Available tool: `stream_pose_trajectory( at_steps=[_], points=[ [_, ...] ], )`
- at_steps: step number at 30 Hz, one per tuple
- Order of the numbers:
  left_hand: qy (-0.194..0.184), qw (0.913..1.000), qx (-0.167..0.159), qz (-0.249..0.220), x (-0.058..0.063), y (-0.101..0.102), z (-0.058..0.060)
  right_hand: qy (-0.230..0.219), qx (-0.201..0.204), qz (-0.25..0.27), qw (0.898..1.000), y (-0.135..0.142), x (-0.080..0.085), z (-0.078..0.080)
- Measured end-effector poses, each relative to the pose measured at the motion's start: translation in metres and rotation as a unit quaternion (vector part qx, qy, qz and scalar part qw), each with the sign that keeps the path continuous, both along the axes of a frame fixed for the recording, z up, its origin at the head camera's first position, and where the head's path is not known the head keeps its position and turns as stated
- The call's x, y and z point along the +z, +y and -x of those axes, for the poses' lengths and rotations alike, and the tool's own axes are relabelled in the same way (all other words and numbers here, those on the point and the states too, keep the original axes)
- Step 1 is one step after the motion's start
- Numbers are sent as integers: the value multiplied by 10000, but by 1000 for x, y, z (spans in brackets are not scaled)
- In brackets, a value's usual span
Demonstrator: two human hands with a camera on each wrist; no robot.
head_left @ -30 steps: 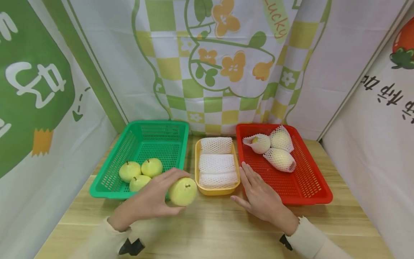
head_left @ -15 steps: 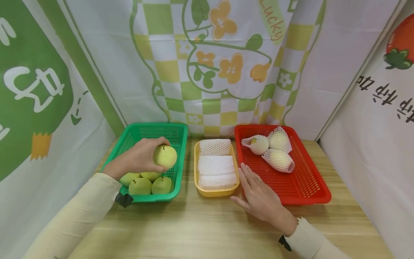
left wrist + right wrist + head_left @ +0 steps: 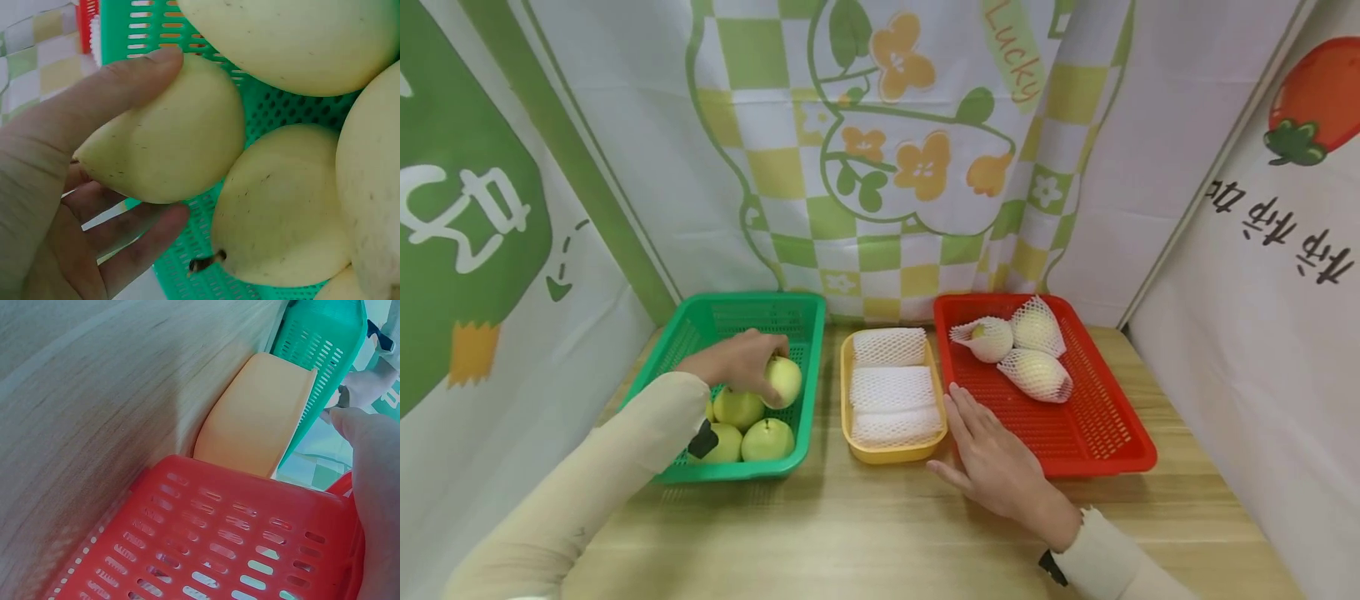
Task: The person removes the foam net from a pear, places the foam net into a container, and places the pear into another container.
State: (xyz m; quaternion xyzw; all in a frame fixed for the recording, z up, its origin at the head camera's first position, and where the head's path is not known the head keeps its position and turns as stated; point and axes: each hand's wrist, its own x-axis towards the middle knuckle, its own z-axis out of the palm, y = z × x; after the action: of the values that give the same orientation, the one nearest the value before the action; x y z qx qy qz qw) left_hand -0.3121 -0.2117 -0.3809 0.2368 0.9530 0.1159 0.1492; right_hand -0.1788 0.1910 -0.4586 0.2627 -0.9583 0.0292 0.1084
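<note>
My left hand (image 3: 741, 362) reaches into the green basket (image 3: 737, 473) and holds a pale yellow-green pear (image 3: 784, 385) by its right wall. In the left wrist view the thumb lies along the top of this pear (image 3: 175, 137), with the fingers around its other side. Several more pears (image 3: 767, 439) lie in the basket's near half, one right beside the held pear. My right hand (image 3: 996, 462), fingers straight and together, rests at the near left edge of the red basket (image 3: 1007, 408) and holds nothing.
Between the baskets stands a small yellow tub (image 3: 893, 456) with white foam net sleeves (image 3: 891, 389). Three pears in foam nets (image 3: 1036, 375) lie at the back of the red basket. A printed curtain (image 3: 880, 250) hangs close behind, over the wooden table (image 3: 865, 533).
My left hand carried the pear from in front of the tub back and left, over the green basket, then lowered it inside. The right hand stayed by the red basket.
</note>
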Motion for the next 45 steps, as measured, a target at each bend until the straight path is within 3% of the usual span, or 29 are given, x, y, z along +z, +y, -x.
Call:
stream_pose_trajectory(
  at_steps=[8, 14, 20, 25, 28, 33, 37, 41, 45],
  points=[
    [-209, 9994, -51, 284, -2, 10, 0, 13, -2, -5, 10000, 0, -3, -1],
    [-544, 9980, 12, 321, -4, 4, 1, 70, -37, -74, 9999, 1, -4, 0],
    [-214, 9987, -392, 257, -12, 0, 3, 94, -42, -84, 9999, 1, -3, 1],
    [-265, 9986, -274, 369, -10, -3, 3, 109, -37, -45, 9999, 0, -2, 1],
    [-85, 9982, -327, 487, -2, -3, 0, 115, -60, -34, 9999, 0, -3, 1],
    [753, 9944, -366, 641, 18, 4, -23, 175, -65, -40, 9998, 1, -3, 1],
    [1411, 9886, -519, 80, 26, 12, -57, 201, 29, -5, 9998, 0, -3, 1],
    [1821, 9779, -962, -354, 20, 23, -93, 73, 69, 29, 9999, 1, -2, 1],
    [2049, 9696, -1241, -493, 1, 30, -119, -17, 106, 31, 9999, 2, -1, 1]
  ],
)
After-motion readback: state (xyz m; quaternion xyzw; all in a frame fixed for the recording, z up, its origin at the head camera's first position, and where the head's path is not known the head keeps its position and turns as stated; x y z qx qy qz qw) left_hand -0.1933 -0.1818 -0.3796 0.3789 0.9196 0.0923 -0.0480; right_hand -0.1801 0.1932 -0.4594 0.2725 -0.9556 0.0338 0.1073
